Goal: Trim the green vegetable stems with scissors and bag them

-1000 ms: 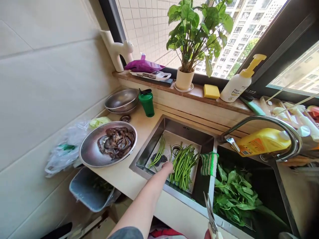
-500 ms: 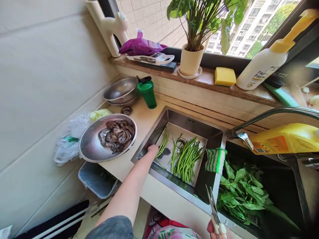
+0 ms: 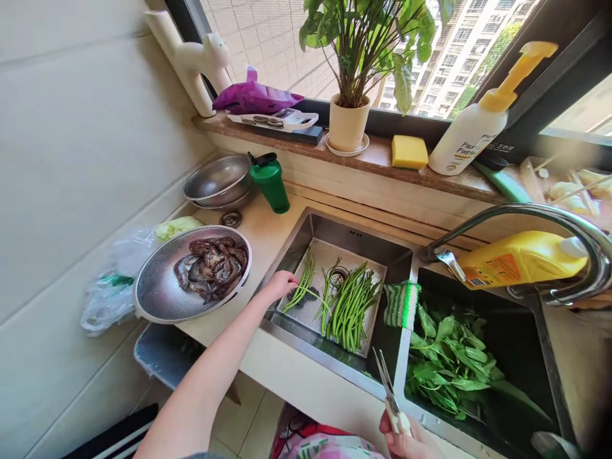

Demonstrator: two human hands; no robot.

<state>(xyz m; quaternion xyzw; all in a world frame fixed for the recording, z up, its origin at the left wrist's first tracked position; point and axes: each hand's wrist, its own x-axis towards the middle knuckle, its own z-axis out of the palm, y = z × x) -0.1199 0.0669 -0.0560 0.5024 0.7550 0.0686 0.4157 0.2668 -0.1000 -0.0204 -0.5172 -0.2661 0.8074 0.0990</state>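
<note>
My left hand (image 3: 281,285) hangs over the left side of the left sink basin, fingers drawn together at the near ends of a few green stems (image 3: 304,280). Whether it grips one is hard to see. Under those stems lies a dark mesh scrubber (image 3: 306,297). A larger bunch of green stems (image 3: 352,312) rests beside them on the basin floor, close to the drain (image 3: 337,278). At the front edge of the sink, my right hand (image 3: 406,438) holds scissors (image 3: 388,389) with white handles, points upward and blades slightly apart.
Leafy greens (image 3: 454,363) fill part of the right basin. A green-striped cloth (image 3: 401,303) hangs over the divider. Left stands a colander (image 3: 157,290) of shrimp (image 3: 213,264), with a bin (image 3: 165,357) below. The faucet (image 3: 526,210) arches over the right basin.
My left hand has lifted a little from the stems and shifted left, with its fingers more in sight. The view has turned slightly right. The scissors stay in my right hand.
</note>
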